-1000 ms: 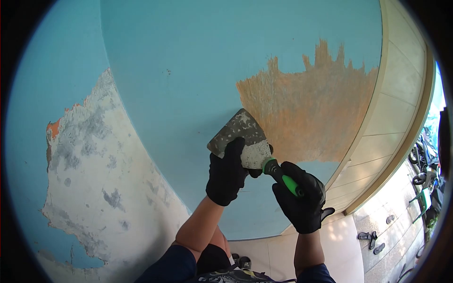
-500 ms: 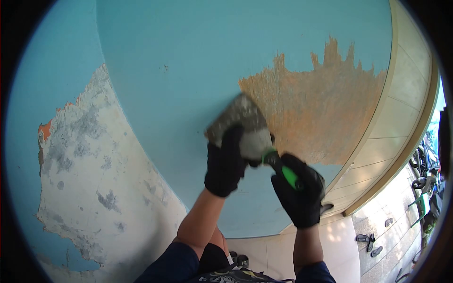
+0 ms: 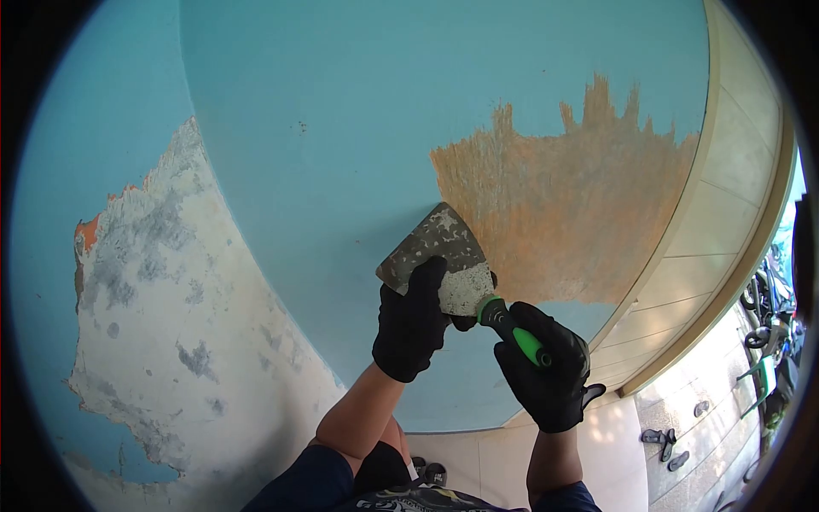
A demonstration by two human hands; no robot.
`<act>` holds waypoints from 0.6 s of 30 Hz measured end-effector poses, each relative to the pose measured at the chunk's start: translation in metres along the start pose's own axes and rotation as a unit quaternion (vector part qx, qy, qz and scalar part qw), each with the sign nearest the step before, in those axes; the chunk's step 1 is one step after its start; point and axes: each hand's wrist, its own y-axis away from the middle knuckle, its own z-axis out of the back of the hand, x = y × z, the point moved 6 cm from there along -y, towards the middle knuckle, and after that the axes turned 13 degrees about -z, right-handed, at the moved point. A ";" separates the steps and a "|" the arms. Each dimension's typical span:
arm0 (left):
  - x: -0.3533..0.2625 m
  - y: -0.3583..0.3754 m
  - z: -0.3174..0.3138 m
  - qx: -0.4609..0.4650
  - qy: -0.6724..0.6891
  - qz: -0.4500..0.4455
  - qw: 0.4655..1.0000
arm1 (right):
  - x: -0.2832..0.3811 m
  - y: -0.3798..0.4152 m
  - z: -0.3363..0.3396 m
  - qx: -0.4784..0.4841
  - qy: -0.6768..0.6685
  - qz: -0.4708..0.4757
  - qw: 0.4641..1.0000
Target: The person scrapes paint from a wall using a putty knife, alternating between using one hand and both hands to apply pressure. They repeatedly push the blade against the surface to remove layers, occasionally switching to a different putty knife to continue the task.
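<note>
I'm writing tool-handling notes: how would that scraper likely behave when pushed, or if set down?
The scraper would probably feel stiff: its broad blade shows no obvious bend. Its contoured handle likely resists slipping in the gloved right hand. Set down, it seems unlikely to roll, given that flat blade.

- Left hand (image 3: 409, 331) and right hand (image 3: 550, 369): black gloves
- Printed dark shirt front (image 3: 426, 497)
- Navy sleeves (image 3: 304, 480) flanking the shirt front
- Black shorts (image 3: 382, 469), dark footwear (image 3: 436, 474) just beyond the shirt front
</note>
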 end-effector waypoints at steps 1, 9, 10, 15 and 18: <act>0.002 -0.001 0.003 -0.013 -0.009 -0.005 1.000 | -0.001 -0.001 -0.001 0.008 -0.004 0.000 1.000; -0.027 -0.029 0.003 0.060 -0.229 -0.162 0.958 | 0.020 -0.026 -0.002 -0.014 -0.028 0.011 0.999; -0.021 -0.029 -0.002 0.033 -0.052 -0.056 0.997 | 0.022 -0.024 0.001 -0.021 -0.039 0.015 0.999; -0.007 -0.003 0.005 0.001 -0.039 -0.045 0.998 | 0.006 -0.003 -0.001 0.008 0.008 -0.013 1.000; -0.009 -0.004 0.002 0.065 -0.087 -0.067 0.992 | 0.011 -0.004 0.003 0.007 -0.011 -0.009 1.000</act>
